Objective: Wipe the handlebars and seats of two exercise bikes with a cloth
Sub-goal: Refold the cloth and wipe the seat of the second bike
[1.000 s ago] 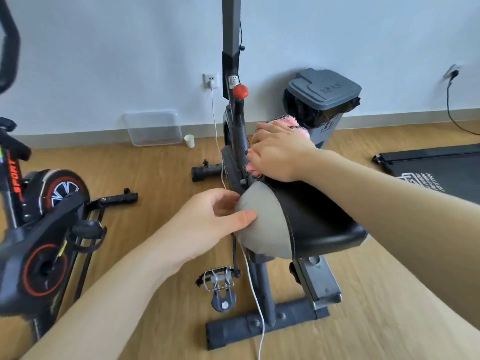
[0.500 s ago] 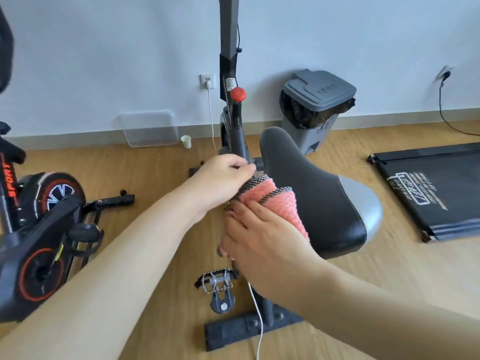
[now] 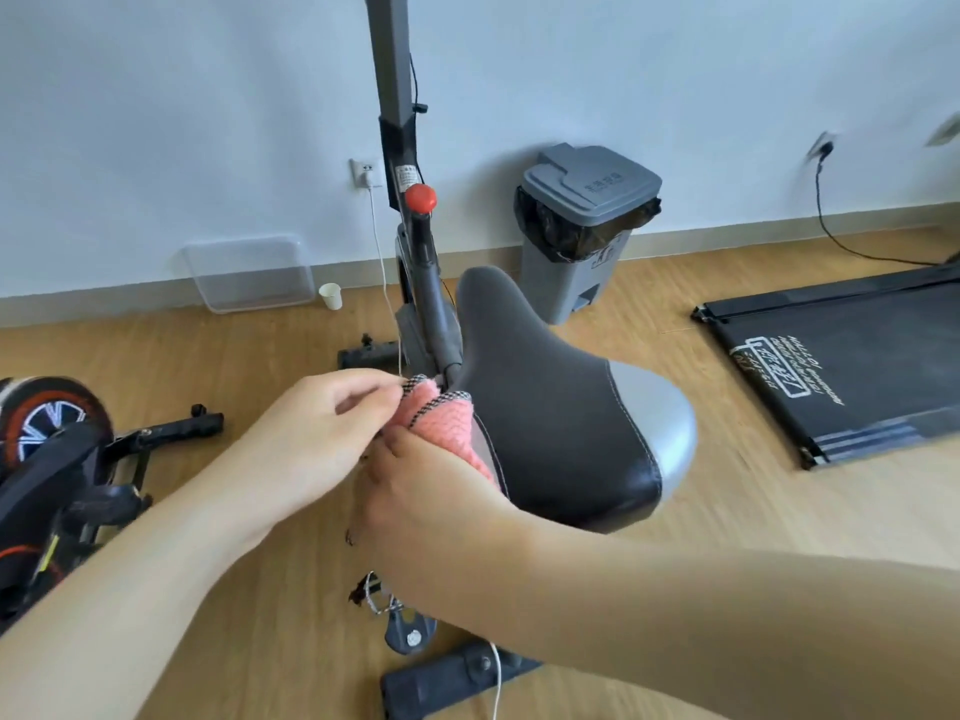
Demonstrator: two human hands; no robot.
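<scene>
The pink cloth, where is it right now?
The pink cloth is mid-frame, pinched between the left hand and right hand, against the bike seat.

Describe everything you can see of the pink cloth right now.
The pink cloth looks like knitted or waffle-textured fabric with a black-and-white checked edge. It is bunched against the left side of the bike seat. The left hand pinches its upper edge; the right hand holds it from below, covering its lower part.

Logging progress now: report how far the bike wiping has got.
In hand: both hands, left hand and right hand, hold the pink cloth against the left edge of the grey bike's seat. Nothing visibly finished. Left: handlebars, out of view, and the black-and-red bike.
</scene>
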